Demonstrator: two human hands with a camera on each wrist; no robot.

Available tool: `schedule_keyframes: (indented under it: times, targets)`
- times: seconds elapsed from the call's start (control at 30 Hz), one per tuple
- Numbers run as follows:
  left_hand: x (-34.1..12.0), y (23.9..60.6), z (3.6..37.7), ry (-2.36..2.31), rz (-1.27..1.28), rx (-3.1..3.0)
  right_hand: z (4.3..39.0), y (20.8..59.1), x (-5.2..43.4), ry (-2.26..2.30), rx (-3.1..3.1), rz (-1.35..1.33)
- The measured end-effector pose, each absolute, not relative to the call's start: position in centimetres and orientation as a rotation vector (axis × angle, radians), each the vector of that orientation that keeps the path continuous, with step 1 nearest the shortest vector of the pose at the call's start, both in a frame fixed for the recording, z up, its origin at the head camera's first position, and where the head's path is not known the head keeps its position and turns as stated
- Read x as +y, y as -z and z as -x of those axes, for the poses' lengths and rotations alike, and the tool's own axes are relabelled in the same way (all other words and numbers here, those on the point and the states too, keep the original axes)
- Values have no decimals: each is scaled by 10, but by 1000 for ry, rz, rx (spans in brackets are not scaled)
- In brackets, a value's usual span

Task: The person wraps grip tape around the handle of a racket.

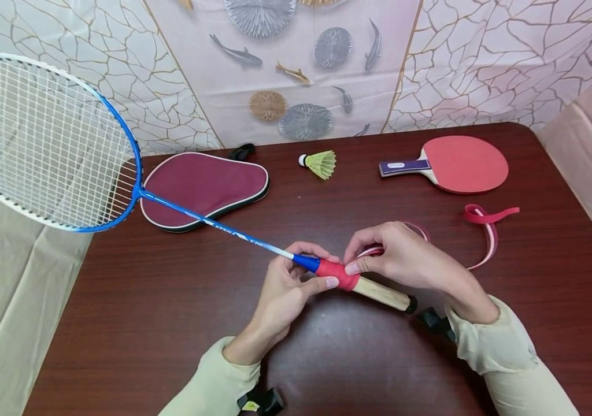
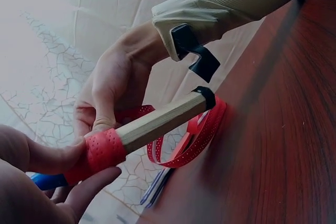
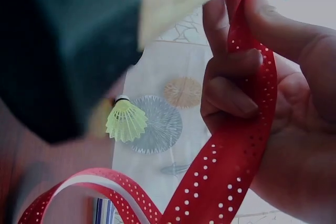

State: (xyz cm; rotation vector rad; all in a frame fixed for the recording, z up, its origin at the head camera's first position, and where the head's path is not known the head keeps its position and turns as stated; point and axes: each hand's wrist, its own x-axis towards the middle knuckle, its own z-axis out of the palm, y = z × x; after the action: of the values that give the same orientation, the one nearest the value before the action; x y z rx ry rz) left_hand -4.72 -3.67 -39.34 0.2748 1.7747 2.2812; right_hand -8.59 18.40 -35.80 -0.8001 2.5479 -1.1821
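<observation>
Tape (image 3: 244, 124), red and perforated, is pinched by the right hand (image 1: 405, 254) at the wooden handle (image 1: 381, 293) of a blue-and-white badminton racket (image 1: 225, 230), whose wrapped upper part is gripped by the left hand (image 1: 287, 292). Farther out, 1 shuttlecock (image 1: 322, 164), 1 red paddle (image 1: 465, 164) and 1 maroon case (image 1: 202, 180) are laid along the far side of the table (image 1: 161, 323).

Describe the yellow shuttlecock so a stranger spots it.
Find the dark brown table, then its far side. Between a maroon paddle-shaped case with white piping and a round red bat with a purple handle lies the yellow shuttlecock. Its flared, ribbed skirt sets it apart from both.
</observation>
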Motion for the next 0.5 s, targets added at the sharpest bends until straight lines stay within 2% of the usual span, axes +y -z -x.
schedule_keyframes:
  times: [0.2,0.5]
  targets:
    - [-35,394,45,-2300,-202,1788,86,359,185,1091,2548,852]
    - [-36,394,48,-2218,-262,1862,84,362,182,1064,2633,918]
